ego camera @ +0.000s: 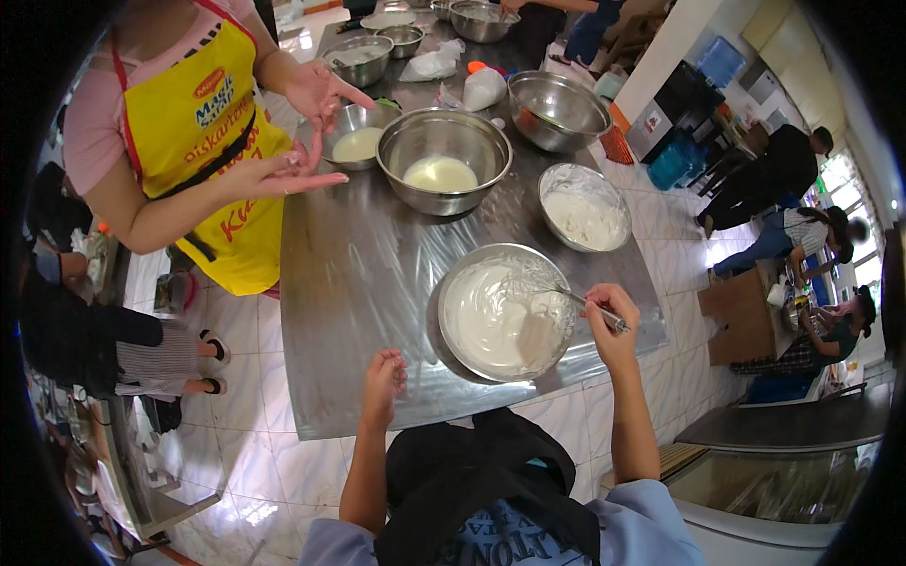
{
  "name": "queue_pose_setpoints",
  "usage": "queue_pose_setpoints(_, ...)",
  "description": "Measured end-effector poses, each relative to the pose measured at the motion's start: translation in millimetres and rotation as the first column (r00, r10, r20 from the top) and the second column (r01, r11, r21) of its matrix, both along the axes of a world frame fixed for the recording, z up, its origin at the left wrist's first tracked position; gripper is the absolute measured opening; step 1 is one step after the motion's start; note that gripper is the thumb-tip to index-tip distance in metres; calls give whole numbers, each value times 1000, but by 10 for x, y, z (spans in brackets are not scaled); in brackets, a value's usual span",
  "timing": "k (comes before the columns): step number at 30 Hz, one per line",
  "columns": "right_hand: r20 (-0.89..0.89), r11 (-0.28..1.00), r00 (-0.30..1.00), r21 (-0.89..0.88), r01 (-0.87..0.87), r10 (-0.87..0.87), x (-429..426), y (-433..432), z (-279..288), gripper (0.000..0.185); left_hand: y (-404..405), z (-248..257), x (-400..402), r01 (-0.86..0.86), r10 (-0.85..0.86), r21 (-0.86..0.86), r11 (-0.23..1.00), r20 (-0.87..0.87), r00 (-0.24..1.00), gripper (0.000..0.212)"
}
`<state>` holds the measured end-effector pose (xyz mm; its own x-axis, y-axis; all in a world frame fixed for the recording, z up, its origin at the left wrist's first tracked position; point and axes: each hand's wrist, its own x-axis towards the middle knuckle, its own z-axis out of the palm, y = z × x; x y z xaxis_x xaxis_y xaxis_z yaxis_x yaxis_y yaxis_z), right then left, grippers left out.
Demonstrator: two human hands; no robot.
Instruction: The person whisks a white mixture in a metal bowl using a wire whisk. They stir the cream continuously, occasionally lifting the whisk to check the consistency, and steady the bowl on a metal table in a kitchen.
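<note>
My right hand [613, 320] grips the handle of a wire balloon whisk [541, 286]. The whisk's wires rest in a thick white mixture [488, 318] inside a metal mixing bowl [453, 354] near the table's front edge. A smooth beige patch, perhaps a spatula blade, shows in the mixture at the right. Left of that bowl, apart from it, my left hand [386, 382] hovers by the table edge with loosely curled fingers and nothing visible in them. Behind the whisk, a second bowl [624, 219] holds a thicker white mixture. A deep steel bowl [396, 180] contains pale yellow liquid [440, 174].
A person in a yellow apron [212, 141] stands at the left, both hands [311, 152] over the steel table [340, 283]. Another steel bowl [559, 134], a bowl of pale liquid [357, 145] and white plastic bags [485, 88] stand farther back. A glass-topped chest freezer [771, 484] is at right.
</note>
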<state>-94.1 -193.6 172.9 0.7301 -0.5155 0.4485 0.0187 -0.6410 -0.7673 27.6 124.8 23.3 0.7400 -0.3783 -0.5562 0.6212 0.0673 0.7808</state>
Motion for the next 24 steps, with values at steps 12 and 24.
queue_pose_setpoints(12, -19, 997, 998, 46, -64, 65, -52, -270, 37, 3, -536, 344, -261, -7, 6, -81, 997, -15, 1000, 51)
queue_pose_setpoints(24, 210, 860, 976, 489, -148, 48, -419, -352, 432, 1, -730, 161, -327, 129, -146, -137, 982, -119, 982, 68)
